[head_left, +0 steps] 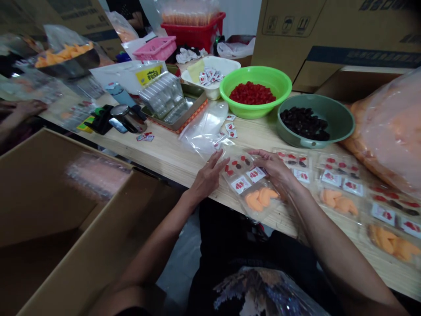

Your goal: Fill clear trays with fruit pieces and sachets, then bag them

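Observation:
A clear plastic tray pack (251, 188) is at the table's front edge, tilted toward me. Red and dark pieces lie in its top row, two small printed sachets (249, 180) in the middle, orange curved pieces (261, 199) at the bottom. My right hand (271, 169) grips its upper right edge, the thumb hidden. Fingers stretched and apart, my left hand (208, 175) is by its upper left edge; whether it touches is unclear. Beyond the left fingertips are clear plastic bags (205, 127). More filled tray packs (340, 182) lie right of my right hand.
Behind stand a green bowl (255, 109) of red pieces, a grey-green bowl (315, 140) of dark pieces and a white basket (215, 90) of sachets. An open cardboard box (82, 245) is at lower left, a large bag (391, 131) at right. Another person's hand (31, 107) shows far left.

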Available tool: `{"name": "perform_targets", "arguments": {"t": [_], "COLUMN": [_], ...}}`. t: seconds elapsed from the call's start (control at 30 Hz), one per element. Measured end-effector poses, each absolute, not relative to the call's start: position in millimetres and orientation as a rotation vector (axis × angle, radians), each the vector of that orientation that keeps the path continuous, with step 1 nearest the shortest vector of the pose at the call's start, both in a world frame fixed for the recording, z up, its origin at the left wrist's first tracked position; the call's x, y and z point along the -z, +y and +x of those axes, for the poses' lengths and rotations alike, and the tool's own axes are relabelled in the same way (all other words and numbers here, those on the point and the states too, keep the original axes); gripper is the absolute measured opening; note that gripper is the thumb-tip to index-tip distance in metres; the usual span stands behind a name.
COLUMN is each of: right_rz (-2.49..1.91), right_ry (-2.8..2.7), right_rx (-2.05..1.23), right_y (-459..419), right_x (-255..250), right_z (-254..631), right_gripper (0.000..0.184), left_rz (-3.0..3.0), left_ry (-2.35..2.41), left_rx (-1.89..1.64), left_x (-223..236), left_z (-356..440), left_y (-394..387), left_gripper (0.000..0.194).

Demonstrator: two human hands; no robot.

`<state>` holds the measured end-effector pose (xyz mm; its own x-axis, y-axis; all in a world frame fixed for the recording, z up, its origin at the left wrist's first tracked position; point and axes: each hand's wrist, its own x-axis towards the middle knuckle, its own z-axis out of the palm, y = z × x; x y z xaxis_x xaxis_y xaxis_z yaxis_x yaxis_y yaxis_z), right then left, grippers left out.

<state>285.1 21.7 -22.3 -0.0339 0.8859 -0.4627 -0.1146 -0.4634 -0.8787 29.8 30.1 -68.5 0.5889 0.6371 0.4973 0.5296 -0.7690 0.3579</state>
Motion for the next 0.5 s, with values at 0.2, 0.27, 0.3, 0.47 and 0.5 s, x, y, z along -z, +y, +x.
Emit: {"name": "perform_targets", "arguments": {"t": [0.2, 0.27, 0.3, 0.47, 0.5], "right_rz": [-1.574, -1.513, -1.480, -1.341, -1.307], "right_ry": [-0.821, -0.733, -0.698, -0.638, -0.672], "right_rx": [-1.495, -1.495, -1.484, -1.489, -1.502], "right_y": [31.3, 35.5, 37.5, 41.7, 40.7], "right_x": [27.3, 29.3, 30.5, 37.4, 38.7], "right_z": [285.1, 281.9, 279.2, 258.7, 255.2], "right_gripper": [0.069, 0.071, 0.072, 0.069, 0.065], "left_rz": [2.257, 1.921, 1.740, 1.057, 0.989], "left_ry": [1.408, 1.516, 1.519, 1.299, 1.266], "left_rx": [-1.115, -1.194, -1.218, -1.294, -1.298], "left_x": [79.4, 76.6, 74.6, 67.6, 67.4], "left_z": [25.7, 36.0, 42.9, 73.4, 76.2], "left_y": [31.2, 24.1, 20.1, 11.7, 13.1], "left_gripper": [0.037, 0.027, 0.025, 0.037, 0.037]}}
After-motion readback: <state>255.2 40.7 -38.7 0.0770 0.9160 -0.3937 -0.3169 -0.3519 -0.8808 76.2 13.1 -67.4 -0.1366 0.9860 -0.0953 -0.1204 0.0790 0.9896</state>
